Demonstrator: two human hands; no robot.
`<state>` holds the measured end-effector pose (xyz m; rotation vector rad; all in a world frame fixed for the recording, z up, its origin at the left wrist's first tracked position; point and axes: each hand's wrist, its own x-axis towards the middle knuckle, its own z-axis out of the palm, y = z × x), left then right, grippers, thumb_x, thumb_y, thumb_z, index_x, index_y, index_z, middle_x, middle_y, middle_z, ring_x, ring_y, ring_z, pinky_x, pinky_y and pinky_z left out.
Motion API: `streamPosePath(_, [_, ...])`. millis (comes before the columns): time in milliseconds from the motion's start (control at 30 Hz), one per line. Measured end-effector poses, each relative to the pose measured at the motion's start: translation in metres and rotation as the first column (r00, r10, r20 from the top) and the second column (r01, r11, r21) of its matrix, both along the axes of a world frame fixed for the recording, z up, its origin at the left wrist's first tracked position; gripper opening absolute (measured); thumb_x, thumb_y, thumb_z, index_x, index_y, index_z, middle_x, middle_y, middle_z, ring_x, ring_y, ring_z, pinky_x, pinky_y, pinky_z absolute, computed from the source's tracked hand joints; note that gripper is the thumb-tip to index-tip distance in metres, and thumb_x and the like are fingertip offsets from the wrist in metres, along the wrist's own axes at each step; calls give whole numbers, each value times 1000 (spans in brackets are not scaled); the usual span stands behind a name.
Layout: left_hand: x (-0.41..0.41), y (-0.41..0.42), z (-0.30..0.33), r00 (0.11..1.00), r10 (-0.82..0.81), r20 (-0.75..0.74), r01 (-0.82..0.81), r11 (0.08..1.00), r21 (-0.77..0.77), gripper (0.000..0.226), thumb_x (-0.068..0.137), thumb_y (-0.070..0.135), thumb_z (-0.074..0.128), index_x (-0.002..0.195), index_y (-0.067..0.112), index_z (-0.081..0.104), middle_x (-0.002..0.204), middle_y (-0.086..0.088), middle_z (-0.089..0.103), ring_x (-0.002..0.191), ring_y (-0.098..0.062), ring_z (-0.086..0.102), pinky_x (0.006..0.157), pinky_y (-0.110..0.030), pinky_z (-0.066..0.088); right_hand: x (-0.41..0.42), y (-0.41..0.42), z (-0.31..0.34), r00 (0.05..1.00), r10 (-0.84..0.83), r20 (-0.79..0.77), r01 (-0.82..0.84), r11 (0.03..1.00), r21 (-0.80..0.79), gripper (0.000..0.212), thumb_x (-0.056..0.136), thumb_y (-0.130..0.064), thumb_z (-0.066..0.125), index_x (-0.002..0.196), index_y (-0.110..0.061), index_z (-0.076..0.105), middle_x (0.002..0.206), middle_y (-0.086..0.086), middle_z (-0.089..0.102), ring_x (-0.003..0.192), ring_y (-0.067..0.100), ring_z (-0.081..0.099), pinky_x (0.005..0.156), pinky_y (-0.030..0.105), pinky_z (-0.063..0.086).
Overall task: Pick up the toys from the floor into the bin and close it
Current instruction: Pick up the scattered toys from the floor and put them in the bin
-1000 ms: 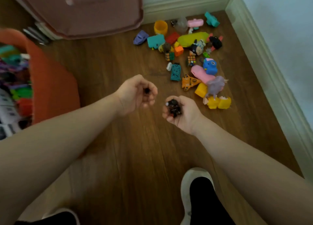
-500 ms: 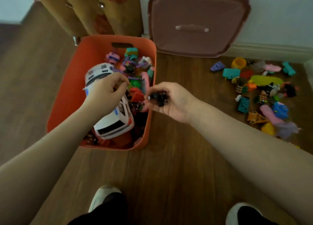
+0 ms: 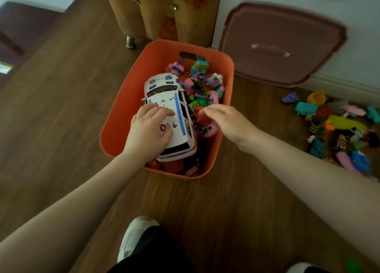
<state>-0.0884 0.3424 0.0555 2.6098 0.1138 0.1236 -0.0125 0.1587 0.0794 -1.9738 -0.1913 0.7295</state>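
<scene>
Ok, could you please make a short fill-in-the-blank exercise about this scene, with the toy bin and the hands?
1. The left hand rests on the white toy ____ car.
2. The bin holding that car is ____ in colour.
3. The bin's lid leans against the ____.
4. The right hand hovers over the bin, holding ____.

Missing words: police; orange; wall; nothing
</scene>
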Motion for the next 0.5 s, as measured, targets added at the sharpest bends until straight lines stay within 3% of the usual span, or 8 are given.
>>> streamPosePath(133, [7,-33,7,983,-185,8,185,982,-26,42,83,24,41,120,15,60,119,-5,63,134,-28,34,103,-54,31,10,-40,2,996,-84,26,82,993,88,30,101,-26,36,112,-17,63,114,-4,63,111,8,58,94,25,47])
streamPosePath(300, [28,-100,14,875,-485,-13,485,875,10,35,85,23,46,117,18,61,120,-1,61,128,-26,41,105,-52,36,12,-116,-4,965,-262,6,262,965,18,26,100,-27,40,110,-21,62,110,-6,64,99,7,62,82,21,52])
streamPosePath(400, [45,-164,19,671,-722,-167,734,679,12,36,91,19,51,126,20,55,127,1,55,127,-17,41,108,-37,33,-1,-186,-11,919,-390,-52,386,920,-72,19,98,-21,46,106,-19,63,106,-4,62,98,12,62,86,27,51])
streamPosePath(500, [59,-231,17,453,-823,-342,877,481,6,37,94,23,48,131,24,49,128,3,52,123,-13,43,103,-32,39,-22,-260,-23,844,-520,-134,507,854,-117,15,97,-15,47,100,-15,62,100,0,64,90,16,62,89,33,49])
